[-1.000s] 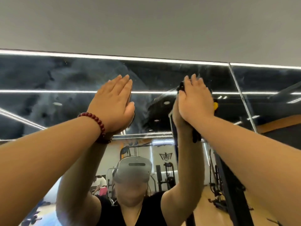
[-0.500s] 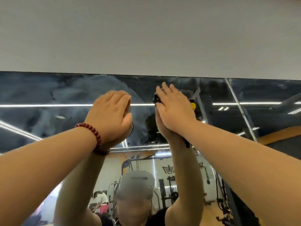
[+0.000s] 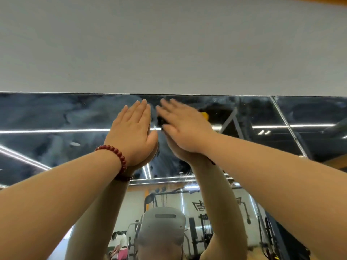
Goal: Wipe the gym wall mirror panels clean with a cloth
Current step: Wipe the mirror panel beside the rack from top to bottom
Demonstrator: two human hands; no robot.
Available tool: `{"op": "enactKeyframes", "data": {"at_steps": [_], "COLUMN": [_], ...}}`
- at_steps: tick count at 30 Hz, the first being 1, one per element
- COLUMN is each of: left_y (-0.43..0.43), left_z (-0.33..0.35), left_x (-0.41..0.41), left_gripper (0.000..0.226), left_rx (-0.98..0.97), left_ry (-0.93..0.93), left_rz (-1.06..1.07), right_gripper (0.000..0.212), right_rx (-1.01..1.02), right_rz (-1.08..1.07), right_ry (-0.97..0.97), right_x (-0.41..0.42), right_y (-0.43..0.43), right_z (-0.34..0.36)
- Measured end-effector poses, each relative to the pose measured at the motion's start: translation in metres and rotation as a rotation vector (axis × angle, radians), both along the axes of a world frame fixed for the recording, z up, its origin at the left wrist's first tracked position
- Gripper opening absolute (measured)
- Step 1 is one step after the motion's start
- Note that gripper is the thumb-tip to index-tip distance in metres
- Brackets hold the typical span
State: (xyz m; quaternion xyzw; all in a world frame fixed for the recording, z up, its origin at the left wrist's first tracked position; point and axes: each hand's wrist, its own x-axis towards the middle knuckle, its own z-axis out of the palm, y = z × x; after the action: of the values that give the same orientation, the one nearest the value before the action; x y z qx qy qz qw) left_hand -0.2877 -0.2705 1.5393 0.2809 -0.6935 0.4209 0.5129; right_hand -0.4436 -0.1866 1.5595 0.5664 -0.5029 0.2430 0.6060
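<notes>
The wall mirror panel [image 3: 56,117] fills the middle of the view and carries cloudy smears. My left hand [image 3: 131,132], with a red bead bracelet at the wrist, lies flat on the glass just under the mirror's top edge. Right beside it, my right hand [image 3: 185,128] presses a dark cloth [image 3: 160,121] against the glass with straight fingers. A yellow bit of the cloth [image 3: 205,115] peeks out past the knuckles. Most of the cloth is hidden under the palm. The fingertips of the two hands nearly touch.
A plain grey wall [image 3: 169,44] rises above the mirror. A vertical seam [image 3: 287,126] separates this panel from the neighbouring panel [image 3: 315,117] on the right. The glass reflects my arms, gym machines and another person low on the left.
Both hands have slid up the glass to its top edge. My right hand with the cloth has moved left, closing in on my left hand. The view has tilted upward.
</notes>
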Motion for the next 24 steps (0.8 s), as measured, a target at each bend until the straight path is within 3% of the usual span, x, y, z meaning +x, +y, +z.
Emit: {"op": "enactKeyframes", "data": {"at_steps": [2, 9, 14, 18, 22, 24], "left_y": [0.001, 0.001, 0.001, 0.0, 0.001, 0.003], "left_z": [0.0, 0.0, 0.0, 0.0, 0.0, -0.001], "left_x": [0.0, 0.0, -0.001, -0.001, -0.002, -0.003], "left_gripper": [0.08, 0.08, 0.081, 0.081, 0.08, 0.08], "left_rx": [0.004, 0.029, 0.031, 0.038, 0.024, 0.023], "left_ry": [0.004, -0.003, 0.012, 0.007, 0.009, 0.01], "left_rz": [-0.02, -0.036, -0.04, -0.044, -0.04, -0.039], "right_gripper": [0.055, 0.054, 0.053, 0.054, 0.048, 0.048], "right_rx": [0.087, -0.027, 0.041, 0.137, 0.036, -0.016], "right_rz": [0.007, -0.05, -0.041, -0.014, 0.094, 0.083], "right_ry": [0.112, -0.064, 0.037, 0.073, -0.094, -0.059], "right_x": [-0.004, -0.039, -0.002, -0.031, -0.021, 0.003], "right_y": [0.006, 0.023, 0.01, 0.029, 0.017, 0.004], "right_z": [0.004, 0.038, 0.052, 0.045, 0.042, 0.044]}}
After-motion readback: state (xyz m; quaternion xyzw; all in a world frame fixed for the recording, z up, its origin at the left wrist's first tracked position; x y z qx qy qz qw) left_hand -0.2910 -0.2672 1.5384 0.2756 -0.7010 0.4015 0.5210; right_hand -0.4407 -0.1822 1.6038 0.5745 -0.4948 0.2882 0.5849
